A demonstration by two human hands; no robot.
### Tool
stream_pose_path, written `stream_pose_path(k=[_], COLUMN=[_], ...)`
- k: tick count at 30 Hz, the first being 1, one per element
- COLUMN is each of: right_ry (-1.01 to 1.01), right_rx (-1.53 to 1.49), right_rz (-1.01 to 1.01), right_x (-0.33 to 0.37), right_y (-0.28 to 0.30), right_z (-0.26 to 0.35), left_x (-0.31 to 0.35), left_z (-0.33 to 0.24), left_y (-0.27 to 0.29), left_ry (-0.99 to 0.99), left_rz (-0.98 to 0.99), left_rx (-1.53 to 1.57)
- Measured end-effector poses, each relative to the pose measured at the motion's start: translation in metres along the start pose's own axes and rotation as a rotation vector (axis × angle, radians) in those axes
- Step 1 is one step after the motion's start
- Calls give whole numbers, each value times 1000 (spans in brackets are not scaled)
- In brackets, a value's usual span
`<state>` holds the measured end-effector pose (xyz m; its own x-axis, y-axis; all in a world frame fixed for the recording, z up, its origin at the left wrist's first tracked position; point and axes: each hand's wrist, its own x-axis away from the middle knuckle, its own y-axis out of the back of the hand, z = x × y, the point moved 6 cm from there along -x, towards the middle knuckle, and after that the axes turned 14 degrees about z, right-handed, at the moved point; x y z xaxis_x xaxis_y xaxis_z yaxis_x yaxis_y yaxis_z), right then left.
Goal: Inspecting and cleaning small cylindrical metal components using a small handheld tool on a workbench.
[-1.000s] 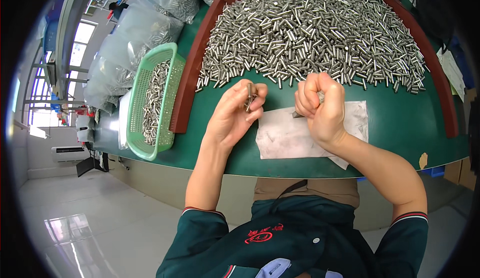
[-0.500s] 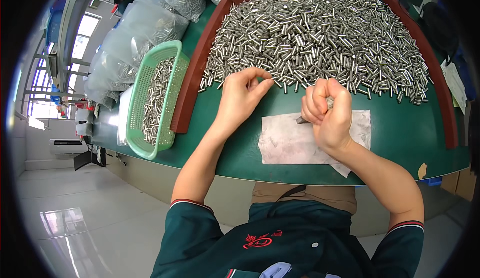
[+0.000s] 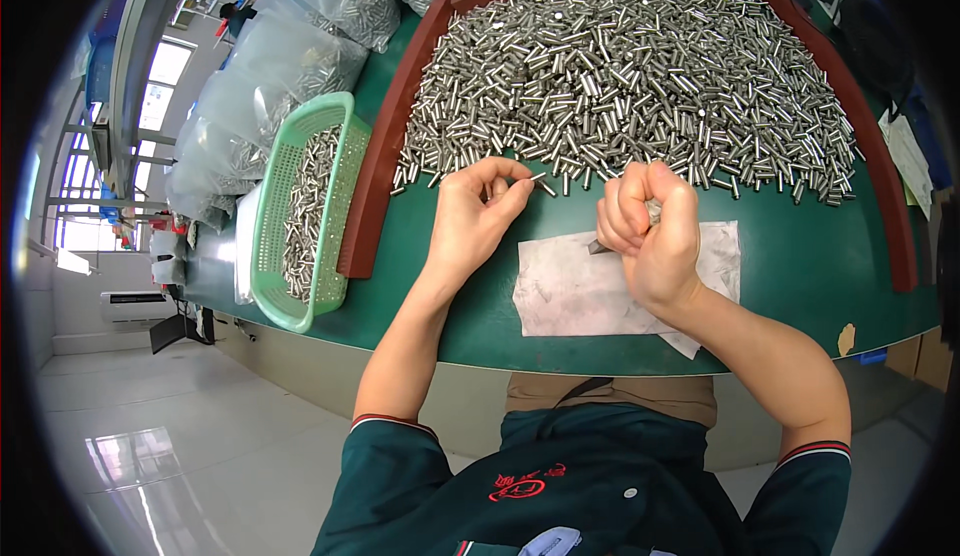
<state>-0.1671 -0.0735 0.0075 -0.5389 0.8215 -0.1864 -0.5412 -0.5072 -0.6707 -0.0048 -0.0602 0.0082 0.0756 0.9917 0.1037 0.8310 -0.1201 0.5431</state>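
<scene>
I see a green table (image 3: 800,286) carrying a red-rimmed tray (image 3: 372,171) heaped with metal pins (image 3: 640,76). A green basket (image 3: 290,206) at left holds more. A paper sheet (image 3: 570,291) lies under my hands. My left hand (image 3: 475,218) pinches one pin (image 3: 537,177) at the fingertips, at the heap's near edge. My right hand (image 3: 652,236) is a closed fist around a dark tool tip (image 3: 597,247); whatever else the fist holds is hidden.

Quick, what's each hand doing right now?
Left hand: pinching a metal pin at the heap's edge.
Right hand: closed on a small dark tool.
</scene>
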Motion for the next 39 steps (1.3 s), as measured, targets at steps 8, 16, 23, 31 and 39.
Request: stream_pose_path(k=[8, 16, 23, 31, 39], right_ry=[-5, -14, -1, 11, -8], right_rx=[14, -1, 0, -11, -16], right_rz=[2, -6, 3, -6, 2], right_x=[-2, -1, -1, -2, -2], right_y=[1, 1, 2, 4, 2], right_z=[2, 1, -1, 0, -1], left_x=[0, 0, -2, -2, 0], left_z=[0, 13, 18, 14, -24], left_y=[0, -7, -5, -2, -12], left_ry=[18, 58, 54, 74, -258], left_rz=[32, 225, 234, 89, -38], left_rx=[113, 1556, 1473, 1207, -417])
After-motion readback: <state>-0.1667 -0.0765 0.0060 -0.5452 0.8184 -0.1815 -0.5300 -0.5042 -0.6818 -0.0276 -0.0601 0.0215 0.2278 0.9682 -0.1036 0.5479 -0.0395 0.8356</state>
